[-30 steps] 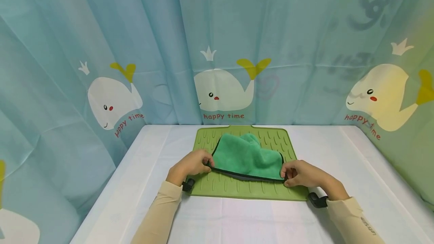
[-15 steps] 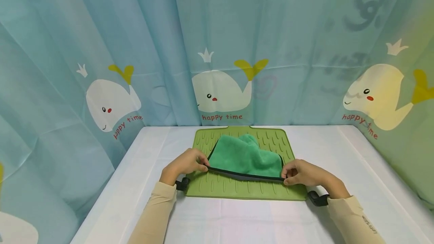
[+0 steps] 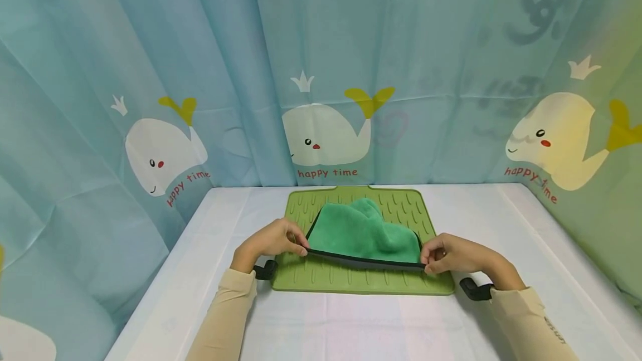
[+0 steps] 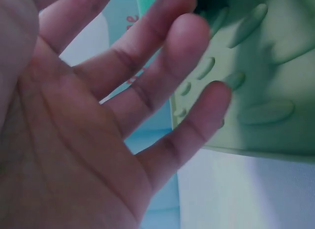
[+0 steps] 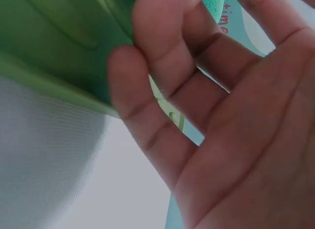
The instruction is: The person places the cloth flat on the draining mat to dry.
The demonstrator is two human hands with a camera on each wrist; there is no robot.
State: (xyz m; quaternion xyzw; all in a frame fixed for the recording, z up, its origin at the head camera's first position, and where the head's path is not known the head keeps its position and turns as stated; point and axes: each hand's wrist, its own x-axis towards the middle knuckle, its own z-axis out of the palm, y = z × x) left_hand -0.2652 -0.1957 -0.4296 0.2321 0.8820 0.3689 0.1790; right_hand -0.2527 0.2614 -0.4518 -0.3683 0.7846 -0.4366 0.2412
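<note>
A green towel (image 3: 351, 230) with a black edge band and a grey underside lies rumpled over a green ridged mat (image 3: 346, 283). Its near edge is stretched between my two hands. My left hand (image 3: 273, 238) pinches the near left corner between thumb and fingertips. At the near right corner my right hand (image 3: 461, 253) pinches the band in the same way. The far part of the towel is bunched into a fold. In the left wrist view the palm (image 4: 78, 140) and spread lower fingers show, with the pinch itself out of sight; the right wrist view also hides that grip.
The mat lies on a white-covered table (image 3: 381, 327), reaching to its far edge. A blue curtain (image 3: 225, 71) with printed whales hangs behind the table and along both sides. Black camera mounts (image 3: 476, 289) are strapped at both wrists.
My left hand has moved left and my right hand slightly right, each with its corner of the towel. The near edge is stretched wider. The head view has shifted slightly.
</note>
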